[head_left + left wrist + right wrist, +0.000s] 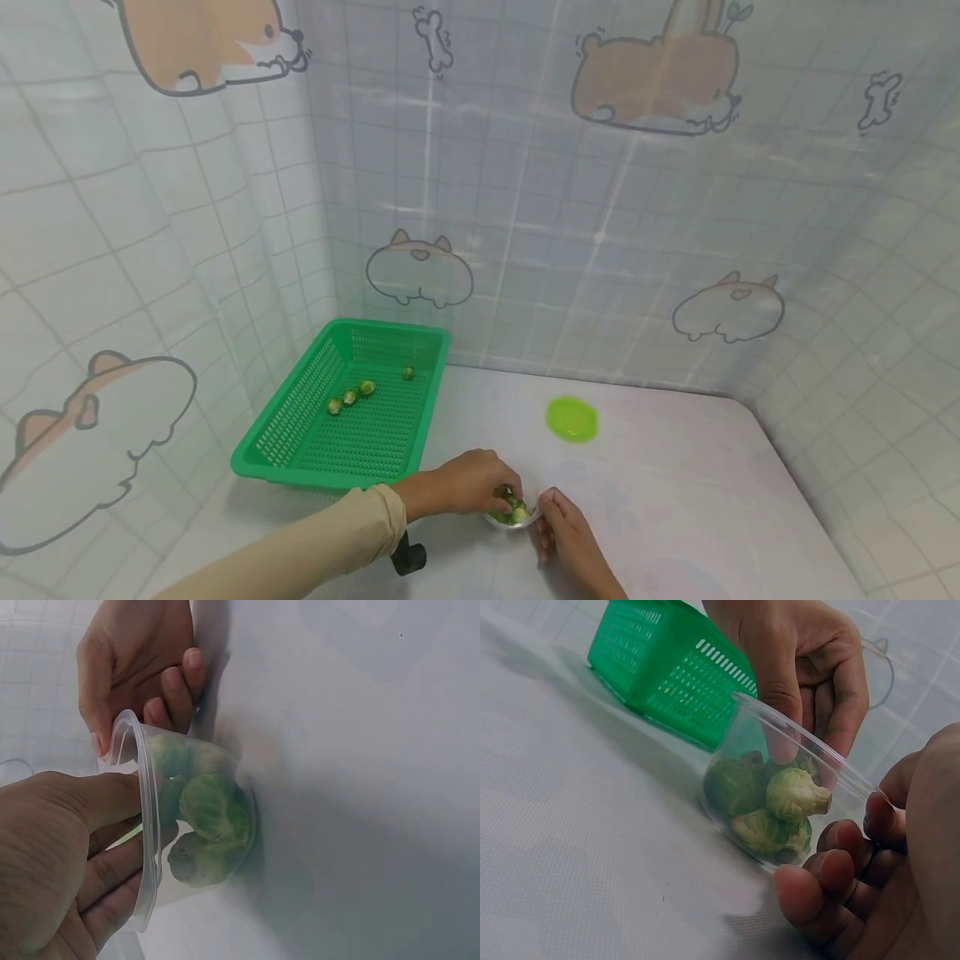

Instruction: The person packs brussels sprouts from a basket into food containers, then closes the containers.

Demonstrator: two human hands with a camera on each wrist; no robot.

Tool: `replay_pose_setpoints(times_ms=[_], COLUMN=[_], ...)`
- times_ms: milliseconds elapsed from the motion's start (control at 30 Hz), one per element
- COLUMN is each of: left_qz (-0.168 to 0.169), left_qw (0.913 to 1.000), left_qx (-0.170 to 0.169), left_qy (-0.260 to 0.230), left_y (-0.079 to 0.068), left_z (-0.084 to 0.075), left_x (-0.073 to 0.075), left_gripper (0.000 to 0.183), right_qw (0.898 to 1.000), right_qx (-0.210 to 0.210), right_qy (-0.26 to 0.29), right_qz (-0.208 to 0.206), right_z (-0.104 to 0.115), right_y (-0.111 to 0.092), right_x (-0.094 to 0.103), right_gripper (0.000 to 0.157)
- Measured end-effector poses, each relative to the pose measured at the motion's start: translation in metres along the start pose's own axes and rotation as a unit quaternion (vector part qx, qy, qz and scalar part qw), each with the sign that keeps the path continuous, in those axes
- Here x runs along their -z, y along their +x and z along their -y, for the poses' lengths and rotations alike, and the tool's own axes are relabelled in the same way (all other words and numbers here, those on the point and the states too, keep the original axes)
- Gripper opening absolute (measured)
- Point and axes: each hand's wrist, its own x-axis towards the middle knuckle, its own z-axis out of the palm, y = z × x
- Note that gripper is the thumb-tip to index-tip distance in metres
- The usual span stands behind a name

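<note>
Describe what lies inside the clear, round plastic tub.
Several round green Brussels sprouts show through the clear tub. The left hand partly covers them, and they overlap, so their full number cannot be seen.

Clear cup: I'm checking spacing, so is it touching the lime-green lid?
Apart: the head view shows white tabletop between the clear cup and the lime-green lid.

Basket (367,442) on the left, sprouts (350,397) inside, cup (512,526) of sprouts at front centre, lid (572,419) behind, rightward
</note>
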Motion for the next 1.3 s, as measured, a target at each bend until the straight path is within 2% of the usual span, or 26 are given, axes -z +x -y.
replay_pose_setpoints(times_ms=[300, 533, 667, 1000, 1300], left_qz=[-0.007, -0.01, -0.02, -0.054, -0.107], left_qw=[0.9999, 0.9998, 0.999, 0.9915, 0.9851], left_qx=[-0.003, 0.006, 0.009, 0.008, 0.005], left_qy=[-0.01, -0.014, -0.038, -0.118, -0.135], left_y=[-0.004, -0.007, -0.008, -0.017, -0.025], left_z=[-0.001, -0.003, 0.0, 0.009, 0.024], left_x=[0.004, 0.008, 0.008, 0.02, 0.035], left_gripper=[0.016, 0.015, 0.016, 0.017, 0.02], right_qw=[1.0, 1.0, 1.0, 1.0, 0.999], right_qx=[-0.011, -0.016, -0.015, -0.019, -0.022], right_qy=[-0.004, -0.006, -0.01, -0.017, -0.022], right_qz=[-0.003, -0.007, -0.006, -0.014, -0.021], right_z=[0.002, 0.002, 0.002, 0.002, 0.0], right_y=[0.001, 0.001, 0.001, 0.001, 0.001], right_x=[-0.001, -0.001, -0.001, -0.001, -0.001], right_gripper=[0.039, 0.039, 0.039, 0.038, 0.038])
